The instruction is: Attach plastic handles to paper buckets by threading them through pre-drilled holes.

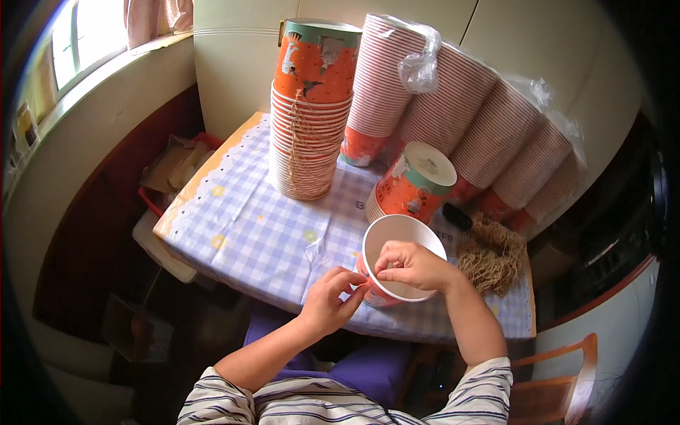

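Observation:
An orange-red and white paper bucket (370,273) stands at the table's near edge, its open mouth tilted toward me. My right hand (409,265) reaches over the mouth, thumb and fingers pinched together just inside the left wall. Against the outside of that same wall, my left hand (331,301) pinches with its fingertips. Whatever lies between the fingertips of either hand is too small to make out. A bundle of tan twine (496,258) lies right of the bucket. Behind it, more orange buckets are nested upside down (407,195), with a green band around the top one.
A tall stack of nested buckets (312,127) with twine loops down its side stands at the back. Several plastic-wrapped stacks (439,99) lean by the wall. A black object (457,217) lies near the twine. A checked cloth (248,212) covers the table; a wooden chair (559,375) stands right.

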`<state>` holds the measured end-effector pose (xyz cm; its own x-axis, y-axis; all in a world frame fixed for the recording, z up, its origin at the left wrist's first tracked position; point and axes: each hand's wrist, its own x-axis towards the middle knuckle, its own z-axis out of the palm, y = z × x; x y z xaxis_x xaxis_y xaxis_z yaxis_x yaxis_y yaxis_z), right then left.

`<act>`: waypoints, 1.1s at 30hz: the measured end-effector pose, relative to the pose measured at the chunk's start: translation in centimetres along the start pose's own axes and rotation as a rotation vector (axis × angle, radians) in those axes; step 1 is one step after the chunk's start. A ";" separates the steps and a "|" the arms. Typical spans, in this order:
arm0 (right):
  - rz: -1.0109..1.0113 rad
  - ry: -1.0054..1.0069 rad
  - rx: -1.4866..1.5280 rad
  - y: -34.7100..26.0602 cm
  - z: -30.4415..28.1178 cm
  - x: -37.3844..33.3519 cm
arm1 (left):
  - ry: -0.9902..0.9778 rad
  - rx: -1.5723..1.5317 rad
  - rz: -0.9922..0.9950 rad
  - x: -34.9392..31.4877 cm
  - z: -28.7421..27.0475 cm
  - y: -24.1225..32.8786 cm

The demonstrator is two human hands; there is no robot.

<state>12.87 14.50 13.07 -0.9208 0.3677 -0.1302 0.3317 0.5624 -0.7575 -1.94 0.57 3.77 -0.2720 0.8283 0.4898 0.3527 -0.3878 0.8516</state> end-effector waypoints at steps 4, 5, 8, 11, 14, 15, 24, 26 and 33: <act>0.007 -0.005 0.053 0.2 0.0 -0.1 | 0.002 0.012 0.016 0.1 -0.1 0.0; 0.005 -0.007 0.050 0.3 0.1 -0.1 | 0.000 0.012 0.021 0.2 -0.1 0.1; 0.002 0.002 0.095 0.2 0.2 0.0 | 0.010 0.041 0.043 0.3 0.0 0.3; 0.034 -0.019 0.079 0.0 0.3 0.1 | 0.036 0.074 0.085 0.6 0.2 0.4; 0.036 -0.015 0.075 0.0 0.3 0.1 | 0.057 0.116 0.125 0.8 0.3 0.2; 0.035 -0.015 0.082 -0.1 0.3 0.1 | 0.060 0.152 0.143 0.8 0.3 0.2; 0.062 0.071 0.151 -0.4 0.3 -0.6 | -0.073 -0.006 -0.068 0.9 0.2 1.3; 0.110 0.136 0.183 -1.2 0.2 -1.4 | -0.130 -0.165 -0.235 0.4 0.1 0.0; 0.119 0.544 -0.008 -4.0 2.3 -5.6 | -0.208 -0.688 -0.509 -1.1 -1.0 -1.4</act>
<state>16.18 8.49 15.37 -0.6388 0.7572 0.1364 0.4301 0.4985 -0.7527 -3.05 -0.22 2.25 -0.0575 0.9978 0.0334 -0.4027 -0.0537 0.9137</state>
